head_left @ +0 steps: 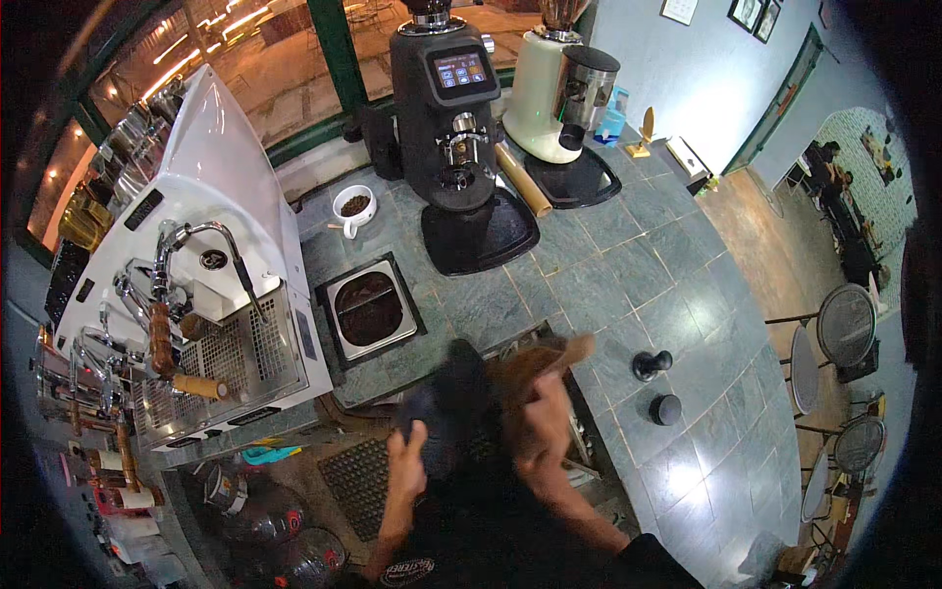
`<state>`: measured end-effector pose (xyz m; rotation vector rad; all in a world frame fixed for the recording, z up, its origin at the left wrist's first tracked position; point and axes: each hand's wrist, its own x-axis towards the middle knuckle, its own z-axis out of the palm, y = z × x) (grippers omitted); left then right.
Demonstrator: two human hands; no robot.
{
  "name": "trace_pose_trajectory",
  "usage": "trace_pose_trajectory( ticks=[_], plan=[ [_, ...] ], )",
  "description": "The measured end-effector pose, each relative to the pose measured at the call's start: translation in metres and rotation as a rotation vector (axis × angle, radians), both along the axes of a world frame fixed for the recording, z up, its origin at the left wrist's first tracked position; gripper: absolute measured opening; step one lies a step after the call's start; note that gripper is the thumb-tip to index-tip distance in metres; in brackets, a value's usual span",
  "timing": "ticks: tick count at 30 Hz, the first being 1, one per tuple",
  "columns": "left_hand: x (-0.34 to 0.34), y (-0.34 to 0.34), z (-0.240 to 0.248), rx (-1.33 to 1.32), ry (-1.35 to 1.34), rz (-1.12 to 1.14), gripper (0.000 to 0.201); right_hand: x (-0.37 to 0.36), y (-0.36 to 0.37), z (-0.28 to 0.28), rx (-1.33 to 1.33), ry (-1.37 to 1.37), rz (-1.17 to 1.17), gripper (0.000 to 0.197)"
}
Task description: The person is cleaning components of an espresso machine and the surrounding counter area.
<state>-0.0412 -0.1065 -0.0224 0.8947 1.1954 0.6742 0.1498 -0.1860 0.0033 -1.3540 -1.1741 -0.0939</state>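
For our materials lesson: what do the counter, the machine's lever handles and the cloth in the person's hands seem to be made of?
Counter: grey-green stone tiles, matt, with visible grout lines.
Lever handles: probably varnished wood, warm brown and rounded.
Cloth: seemingly soft brown fabric, though blurred; the right hand grips it, and the left hand holds a dark object.

Dim indoor light; warm orange lamps glow at 11 o'clock. Hands [471, 432] motion-blurred at centre. Fisheye bends counter [628, 265] edges; black rim vignette.
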Motion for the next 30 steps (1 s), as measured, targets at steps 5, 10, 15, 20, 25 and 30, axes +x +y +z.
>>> trace_pose_trajectory(
  ticks=[5,10,15,20,25,30],
  plan=[
    [0.037,-0.005,0.025,-0.165,0.086,-0.212,0.038,-0.004,0.009,-0.057,-0.438,-0.182,0.189,0.052],
    [-0.009,-0.007,0.009,-0.092,-0.322,0.074,0.034,0.05,-0.032,-0.156,-1.021,0.447,0.034,0.037],
    [-0.004,0.014,0.02,-0.071,-0.376,0.092,0.048,0.073,-0.058,-0.186,-1.149,0.841,-0.007,0.042],
    [0.052,0.058,-0.018,-0.081,-0.435,0.019,0.06,0.068,-0.054,-0.172,-0.897,0.919,0.042,0.046],
    [0.083,0.138,-0.123,-0.121,-0.27,0.021,0.065,0.039,-0.054,-0.131,-0.804,0.891,-0.039,0.059],
    [0.119,0.13,-0.082,0.847,0.374,-0.022,0.048,0.037,-0.075,-0.107,-0.846,0.97,-0.075,0.064]
  ],
)
